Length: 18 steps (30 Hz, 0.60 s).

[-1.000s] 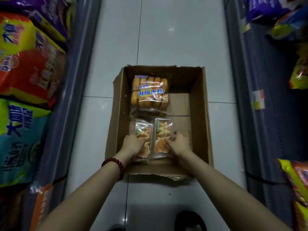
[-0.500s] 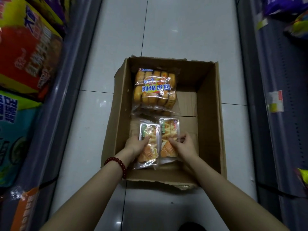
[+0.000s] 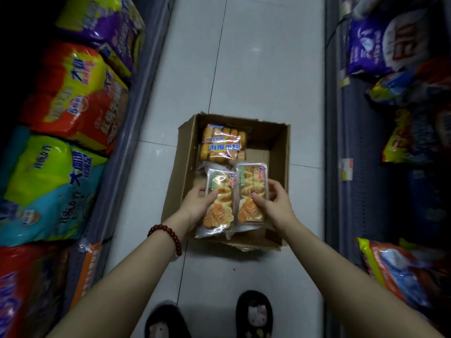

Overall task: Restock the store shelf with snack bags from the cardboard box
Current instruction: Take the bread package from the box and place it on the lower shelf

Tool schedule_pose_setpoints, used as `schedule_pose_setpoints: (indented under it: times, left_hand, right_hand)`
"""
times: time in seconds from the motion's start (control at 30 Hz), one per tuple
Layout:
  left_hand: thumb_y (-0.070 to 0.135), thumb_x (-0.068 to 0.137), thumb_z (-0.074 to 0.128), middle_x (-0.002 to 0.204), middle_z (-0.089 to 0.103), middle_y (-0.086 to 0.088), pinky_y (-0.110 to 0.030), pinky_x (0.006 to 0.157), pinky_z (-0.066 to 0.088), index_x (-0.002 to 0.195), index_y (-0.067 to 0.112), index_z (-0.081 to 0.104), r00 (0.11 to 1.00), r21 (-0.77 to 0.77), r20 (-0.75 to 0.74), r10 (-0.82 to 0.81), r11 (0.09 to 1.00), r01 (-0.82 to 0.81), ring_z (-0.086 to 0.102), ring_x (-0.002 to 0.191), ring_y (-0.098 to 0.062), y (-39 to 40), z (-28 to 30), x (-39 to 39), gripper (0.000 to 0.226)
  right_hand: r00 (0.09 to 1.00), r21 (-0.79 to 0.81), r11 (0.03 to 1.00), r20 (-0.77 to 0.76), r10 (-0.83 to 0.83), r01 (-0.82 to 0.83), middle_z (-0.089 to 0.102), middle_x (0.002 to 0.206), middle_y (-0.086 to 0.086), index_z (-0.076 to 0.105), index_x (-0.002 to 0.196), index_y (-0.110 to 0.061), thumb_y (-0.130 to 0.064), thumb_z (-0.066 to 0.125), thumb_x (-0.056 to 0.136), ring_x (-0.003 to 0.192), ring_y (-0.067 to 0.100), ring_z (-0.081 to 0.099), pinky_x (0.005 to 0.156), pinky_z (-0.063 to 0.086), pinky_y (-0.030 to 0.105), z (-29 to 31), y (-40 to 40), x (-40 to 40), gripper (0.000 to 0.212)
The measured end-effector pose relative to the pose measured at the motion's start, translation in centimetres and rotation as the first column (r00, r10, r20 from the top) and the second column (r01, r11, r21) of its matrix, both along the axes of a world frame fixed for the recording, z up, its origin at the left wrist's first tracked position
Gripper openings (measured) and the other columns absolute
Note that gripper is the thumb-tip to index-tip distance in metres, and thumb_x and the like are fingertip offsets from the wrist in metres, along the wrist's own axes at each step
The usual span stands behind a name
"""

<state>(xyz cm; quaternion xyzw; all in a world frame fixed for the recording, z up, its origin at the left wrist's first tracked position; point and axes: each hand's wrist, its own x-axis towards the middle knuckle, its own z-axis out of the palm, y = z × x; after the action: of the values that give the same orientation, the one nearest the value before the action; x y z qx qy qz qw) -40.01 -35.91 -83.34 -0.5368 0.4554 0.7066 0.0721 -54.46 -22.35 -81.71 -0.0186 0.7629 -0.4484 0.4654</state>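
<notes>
An open cardboard box (image 3: pixel 280 152) sits on the white tiled floor between two shelf rows. My left hand (image 3: pixel 196 207) grips a clear bread snack bag (image 3: pixel 218 211) and my right hand (image 3: pixel 277 203) grips a second one (image 3: pixel 251 191). Both bags are side by side, lifted above the near part of the box. A bag of sponge cakes with blue lettering (image 3: pixel 223 145) lies in the far part of the box.
Large colourful bags fill the left shelf (image 3: pixel 73 93) and the right shelf (image 3: pixel 402 69), each with a grey front edge. A price tag (image 3: pixel 346 169) hangs on the right shelf. My two slippered feet (image 3: pixel 253 313) stand just behind the box.
Both hands have lifted the two bread bags up out of the box bottom. The view has pulled back and higher, so the box looks smaller and my feet show.
</notes>
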Motion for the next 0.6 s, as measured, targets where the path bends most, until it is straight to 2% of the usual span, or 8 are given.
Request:
schedule_pose_setpoints:
  times: [0.07,0.17,0.23,0.3,0.37,0.43,0.5,0.6]
  left_hand:
    - [0.027,0.091,0.06,0.094,0.067,-0.003,-0.033,0.065,0.055,0.114,0.014,0.05,0.999,0.004,-0.027,0.026,1.0,-0.026,0.068,0.079,-0.017,-0.2,4.9,0.5,0.028]
    - [0.029,0.09,0.06,0.101,0.067,-0.006,-0.041,0.078,0.057,0.114,0.016,0.048,0.995,-0.023,-0.065,0.077,0.997,-0.078,0.069,0.088,-0.022,-0.7,12.5,1.8,0.03]
    - [0.029,0.09,0.06,0.102,0.067,-0.006,-0.039,0.078,0.057,0.115,0.017,0.047,0.991,-0.067,-0.087,0.099,0.992,-0.105,0.069,0.089,-0.021,-1.2,17.6,2.7,0.031]
    - [0.029,0.091,0.06,0.099,0.068,-0.006,-0.032,0.065,0.057,0.111,0.019,0.049,0.987,-0.083,-0.101,0.126,0.987,-0.134,0.07,0.082,-0.017,-1.7,22.5,3.8,0.025]
    - [0.028,0.092,0.059,0.091,0.069,-0.005,-0.024,0.05,0.053,0.107,0.018,0.051,0.98,-0.109,-0.111,0.165,0.978,-0.177,0.071,0.066,-0.01,-2.2,27.2,4.6,0.019]
    - [0.025,0.092,0.059,0.083,0.067,-0.003,-0.021,0.044,0.05,0.112,0.013,0.052,0.973,-0.159,-0.124,0.196,0.964,-0.215,0.067,0.053,-0.005,-3.0,31.8,5.3,0.024]
    - [0.026,0.092,0.059,0.084,0.066,-0.001,-0.022,0.046,0.051,0.12,0.009,0.05,0.97,-0.221,-0.133,0.203,0.948,-0.229,0.067,0.055,-0.005,-3.8,36.1,6.0,0.034]
    - [0.025,0.091,0.061,0.094,0.067,-0.005,-0.027,0.058,0.057,0.128,0.005,0.047,0.957,-0.267,-0.174,0.234,0.924,-0.274,0.068,0.072,-0.014,-4.8,42.2,7.3,0.044]
  right_hand:
    - [1.0,-0.017,1.0,0.009,0.007,-0.006,0.061,0.1,-0.001,0.046,0.128,-0.015,-0.01,0.067,0.086,0.087,0.015,0.064,0.071,0.057,0.031,4.7,-0.5,0.0,0.047]
    - [0.999,-0.058,0.998,0.011,0.033,-0.032,0.062,0.108,0.004,0.047,0.129,-0.018,-0.012,0.067,0.086,0.094,0.02,0.065,0.076,0.058,0.036,12.1,-1.5,0.4,0.048]
    - [0.998,-0.097,0.993,0.006,0.061,-0.06,0.062,0.109,0.003,0.047,0.129,-0.018,-0.012,0.067,0.086,0.094,0.019,0.065,0.073,0.058,0.034,17.2,-2.3,0.7,0.048]
    - [0.996,-0.125,0.988,0.0,0.094,-0.093,0.062,0.112,0.005,0.048,0.13,-0.018,-0.013,0.067,0.086,0.097,0.02,0.065,0.077,0.058,0.036,22.1,-3.3,1.2,0.049]
    - [0.992,-0.144,0.981,-0.025,0.127,-0.129,0.063,0.113,0.006,0.049,0.13,-0.018,-0.015,0.068,0.085,0.099,0.023,0.066,0.082,0.057,0.041,26.9,-4.4,1.8,0.048]
    - [0.989,-0.179,0.973,-0.048,0.138,-0.144,0.065,0.11,0.008,0.052,0.127,-0.016,-0.015,0.069,0.085,0.098,0.024,0.067,0.083,0.057,0.043,31.3,-5.5,2.3,0.045]
    - [0.988,-0.215,0.964,-0.055,0.147,-0.155,0.066,0.109,0.009,0.054,0.124,-0.015,-0.015,0.07,0.084,0.098,0.027,0.067,0.084,0.057,0.044,35.3,-6.4,3.0,0.043]
    - [0.985,-0.266,0.948,-0.053,0.167,-0.175,0.065,0.11,0.012,0.053,0.124,-0.015,-0.016,0.069,0.084,0.095,0.028,0.068,0.081,0.058,0.042,41.0,-7.6,4.0,0.043]
